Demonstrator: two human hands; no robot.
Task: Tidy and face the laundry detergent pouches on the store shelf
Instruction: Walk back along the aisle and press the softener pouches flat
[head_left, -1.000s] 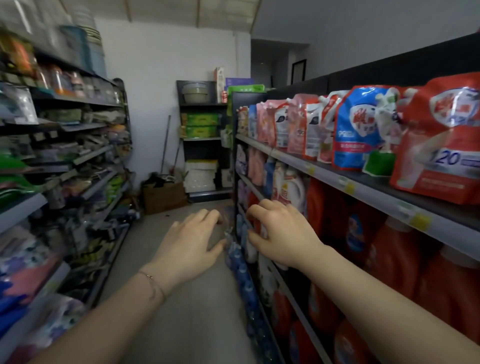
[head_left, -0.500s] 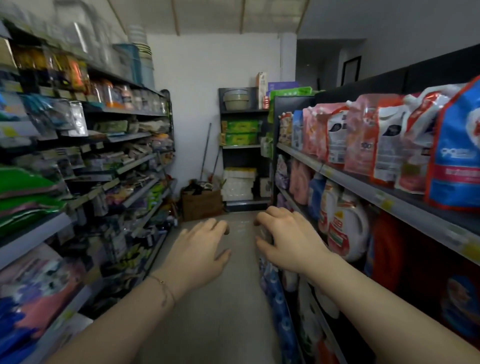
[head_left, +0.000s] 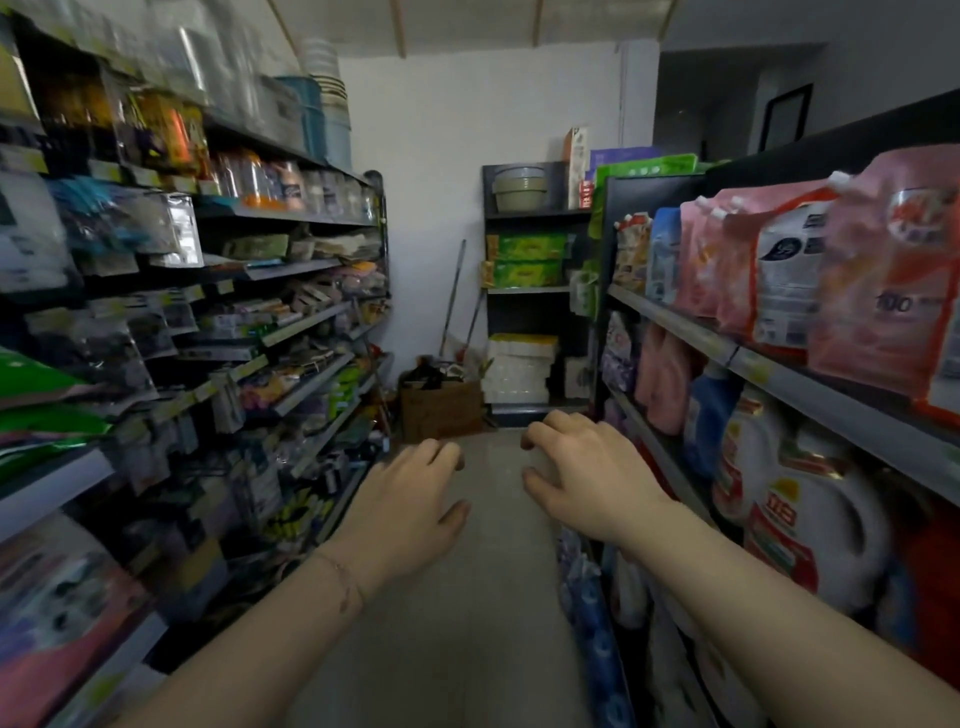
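Pink and white laundry detergent pouches (head_left: 789, 270) stand in a row on the upper right shelf (head_left: 727, 353), with a blue pouch (head_left: 664, 254) farther along. My left hand (head_left: 410, 499) hovers over the aisle floor, palm down, fingers loosely bent, holding nothing. To its right, my right hand (head_left: 587, 473) is also held out in the air, its fingers loosely curled and empty. Both hands are well below and left of the pouches and touch nothing.
Detergent jugs (head_left: 795, 499) fill the lower right shelves. Packed shelves of small goods (head_left: 234, 338) line the left side. A cardboard box (head_left: 439, 410) and a back rack with green boxes (head_left: 524, 260) stand at the aisle's far end. Grey floor (head_left: 467, 623) runs between.
The view has swung left, away from the right shelf and down the aisle; the red and blue pouches left the frame. Both hands stay out in front, empty.
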